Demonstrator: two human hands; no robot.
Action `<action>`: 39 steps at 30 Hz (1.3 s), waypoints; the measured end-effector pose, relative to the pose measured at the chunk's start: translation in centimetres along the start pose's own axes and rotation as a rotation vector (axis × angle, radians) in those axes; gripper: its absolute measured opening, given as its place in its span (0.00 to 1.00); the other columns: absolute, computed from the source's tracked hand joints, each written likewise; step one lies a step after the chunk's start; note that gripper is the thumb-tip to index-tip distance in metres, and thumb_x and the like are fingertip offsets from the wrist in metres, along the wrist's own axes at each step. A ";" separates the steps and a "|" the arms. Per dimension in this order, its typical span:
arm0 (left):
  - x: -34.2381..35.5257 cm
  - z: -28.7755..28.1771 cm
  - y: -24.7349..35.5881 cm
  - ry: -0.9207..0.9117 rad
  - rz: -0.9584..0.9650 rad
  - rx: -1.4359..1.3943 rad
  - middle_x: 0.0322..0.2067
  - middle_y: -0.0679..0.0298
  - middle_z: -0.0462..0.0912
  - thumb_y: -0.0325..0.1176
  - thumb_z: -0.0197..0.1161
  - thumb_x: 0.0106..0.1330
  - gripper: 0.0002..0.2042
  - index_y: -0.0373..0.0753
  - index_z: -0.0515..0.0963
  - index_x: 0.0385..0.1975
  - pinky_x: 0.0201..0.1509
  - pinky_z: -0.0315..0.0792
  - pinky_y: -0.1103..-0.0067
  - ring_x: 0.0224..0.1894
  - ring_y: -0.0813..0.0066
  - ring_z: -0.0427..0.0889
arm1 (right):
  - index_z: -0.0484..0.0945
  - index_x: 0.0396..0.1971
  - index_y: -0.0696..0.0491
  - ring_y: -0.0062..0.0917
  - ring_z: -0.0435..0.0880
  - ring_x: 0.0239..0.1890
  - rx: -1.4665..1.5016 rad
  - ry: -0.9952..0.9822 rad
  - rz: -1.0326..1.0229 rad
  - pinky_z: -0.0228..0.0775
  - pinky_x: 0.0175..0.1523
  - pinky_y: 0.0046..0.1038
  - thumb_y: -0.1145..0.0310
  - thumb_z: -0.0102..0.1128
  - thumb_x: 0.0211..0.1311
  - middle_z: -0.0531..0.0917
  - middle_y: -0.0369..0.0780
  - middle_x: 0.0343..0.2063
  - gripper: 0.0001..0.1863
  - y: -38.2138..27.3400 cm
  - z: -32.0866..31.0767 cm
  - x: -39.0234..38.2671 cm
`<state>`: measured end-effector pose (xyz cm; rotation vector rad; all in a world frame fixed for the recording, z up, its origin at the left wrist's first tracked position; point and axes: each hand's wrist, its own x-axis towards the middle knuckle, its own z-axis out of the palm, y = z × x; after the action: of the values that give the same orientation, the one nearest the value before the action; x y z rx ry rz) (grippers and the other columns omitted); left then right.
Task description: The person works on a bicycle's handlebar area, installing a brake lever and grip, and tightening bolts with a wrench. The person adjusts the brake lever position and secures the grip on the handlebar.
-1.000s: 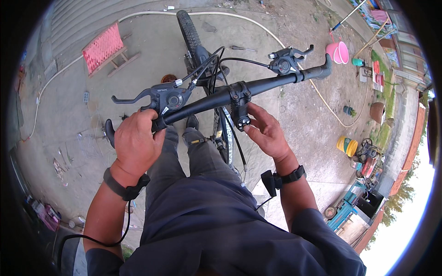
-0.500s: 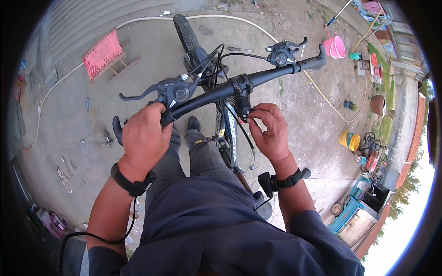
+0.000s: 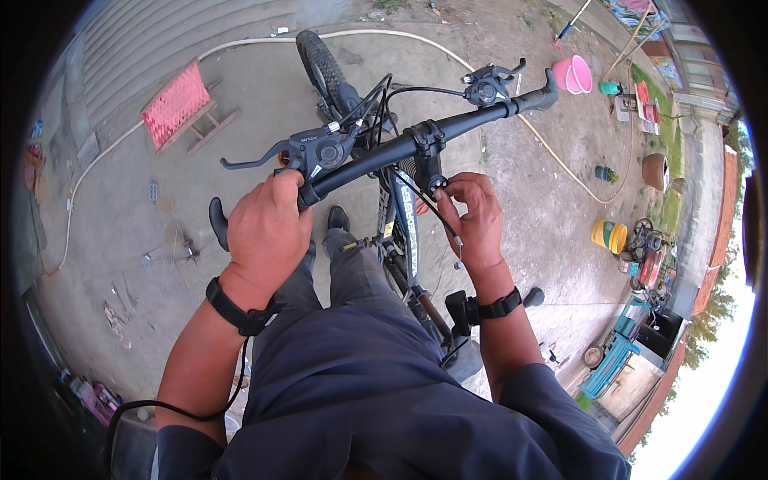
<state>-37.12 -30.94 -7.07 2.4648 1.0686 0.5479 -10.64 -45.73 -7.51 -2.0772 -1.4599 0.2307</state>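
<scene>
A bicycle stands in front of me with its black handlebar (image 3: 376, 160) slanting up to the right. My left hand (image 3: 270, 218) is closed around the left grip, just below the brake lever and shifter unit (image 3: 324, 150). My right hand (image 3: 474, 218) is at the rear end of the black stem (image 3: 430, 164). Its thumb and forefinger are pinched together beside the stem's small bolts; whatever is between them is too small to make out. A black cable (image 3: 432, 206) with a loose metal end hangs below the stem. The front tyre (image 3: 320, 64) points away from me.
A pink woven seat on a wooden frame (image 3: 178, 108) lies at the left. A pale hose (image 3: 384, 34) curves across the ground behind the wheel. To the right are a pink bucket (image 3: 573, 75), a yellow bucket (image 3: 610, 236) and a blue cart (image 3: 612, 356).
The view has shifted slightly. My left hand and the left grip sit a little farther right, and the handlebar's right end is slightly higher. My right hand's pinch stays at the stem.
</scene>
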 end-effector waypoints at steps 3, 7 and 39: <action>0.1 0.1 0.0 -0.003 0.006 -0.002 0.33 0.58 0.80 0.25 0.74 0.50 0.24 0.40 0.70 0.46 0.37 0.75 0.64 0.35 0.54 0.83 | 0.80 0.36 0.53 0.33 0.86 0.39 -0.004 -0.015 -0.047 0.80 0.41 0.31 0.77 0.72 0.56 0.84 0.40 0.40 0.10 -0.2 -0.5 0.1; 0.3 0.2 0.2 -0.010 0.008 -0.002 0.33 0.58 0.81 0.25 0.74 0.51 0.23 0.40 0.70 0.46 0.37 0.75 0.64 0.35 0.54 0.83 | 0.81 0.37 0.51 0.35 0.86 0.39 -0.058 -0.049 -0.049 0.79 0.42 0.32 0.78 0.72 0.54 0.83 0.40 0.39 0.11 -0.4 -1.3 0.5; 0.7 0.4 0.7 -0.081 -0.022 0.014 0.36 0.54 0.84 0.29 0.75 0.54 0.23 0.38 0.72 0.48 0.41 0.77 0.63 0.37 0.50 0.85 | 0.79 0.35 0.54 0.31 0.85 0.35 -0.049 -0.013 0.024 0.81 0.36 0.28 0.77 0.70 0.56 0.82 0.41 0.39 0.09 0.5 -0.3 0.6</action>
<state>-36.07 -30.92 -6.95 2.4621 1.0693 0.4313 -9.87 -45.36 -7.42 -2.1371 -1.4629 0.2203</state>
